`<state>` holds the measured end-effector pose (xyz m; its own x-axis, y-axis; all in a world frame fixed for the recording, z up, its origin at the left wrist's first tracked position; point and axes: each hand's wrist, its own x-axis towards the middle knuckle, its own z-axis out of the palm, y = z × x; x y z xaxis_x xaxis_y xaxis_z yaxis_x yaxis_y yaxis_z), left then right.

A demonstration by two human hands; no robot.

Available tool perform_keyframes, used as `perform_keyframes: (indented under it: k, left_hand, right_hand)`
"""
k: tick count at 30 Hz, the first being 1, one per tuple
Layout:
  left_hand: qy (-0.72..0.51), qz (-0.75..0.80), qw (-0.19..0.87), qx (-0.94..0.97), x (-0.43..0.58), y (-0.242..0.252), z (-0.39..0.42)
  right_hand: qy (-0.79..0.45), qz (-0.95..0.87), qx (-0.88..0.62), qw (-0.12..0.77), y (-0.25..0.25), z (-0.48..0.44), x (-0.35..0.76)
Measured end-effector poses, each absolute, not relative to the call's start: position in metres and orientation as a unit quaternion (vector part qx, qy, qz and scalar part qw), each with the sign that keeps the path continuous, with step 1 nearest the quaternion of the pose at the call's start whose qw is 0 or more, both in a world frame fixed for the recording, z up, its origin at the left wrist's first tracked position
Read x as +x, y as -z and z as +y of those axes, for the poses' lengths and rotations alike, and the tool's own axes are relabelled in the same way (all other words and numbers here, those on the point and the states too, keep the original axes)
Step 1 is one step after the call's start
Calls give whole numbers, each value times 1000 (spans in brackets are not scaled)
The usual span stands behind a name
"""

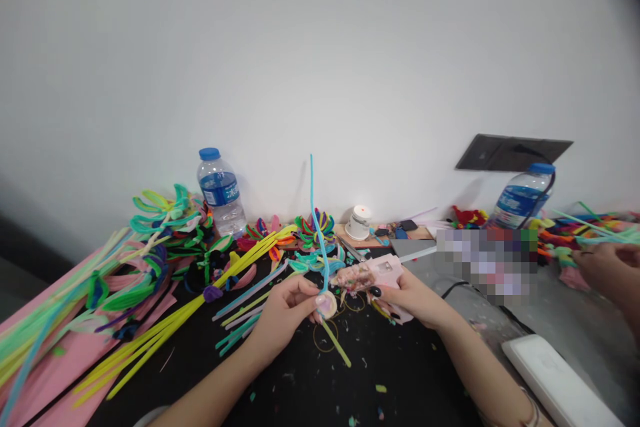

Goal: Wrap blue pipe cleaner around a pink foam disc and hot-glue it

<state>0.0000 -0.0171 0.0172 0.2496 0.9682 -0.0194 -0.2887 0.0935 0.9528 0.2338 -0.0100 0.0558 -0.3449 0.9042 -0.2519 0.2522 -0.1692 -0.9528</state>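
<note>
My left hand (287,310) is closed in a pinch on a small pink and white round piece (327,305). A blue pipe cleaner (316,220) rises up from it and a green stem (336,343) runs down from it. My right hand (407,297) grips a pink glue gun (375,273), whose nozzle points left at the round piece. Both hands hover over a black table mat (310,387) strewn with small scraps.
Piles of coloured pipe cleaners (125,307) and pipe cleaner flowers (165,220) lie at the left. Two water bottles (220,192) (520,199) stand by the wall. A white spool (359,221) sits at the back. Another person's hand (603,267) works at the right. A white flat box (555,380) lies at the lower right.
</note>
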Motion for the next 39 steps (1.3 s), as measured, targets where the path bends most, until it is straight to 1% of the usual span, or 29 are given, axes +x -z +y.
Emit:
perform_keyframes:
  k: [13,26,39]
  left_hand:
    - [-484,364,648,462,1,-17,-18]
    - [-474,372,645,469,1,-19,-19]
    - [-474,372,649,464,0,-19,-18]
  right_hand:
    - [-581,-576,-491,300,-52,-10,235]
    - [-564,-599,-495,277,-50,-9,236]
    - [-570,-564,-508,315,-52,-9,236]
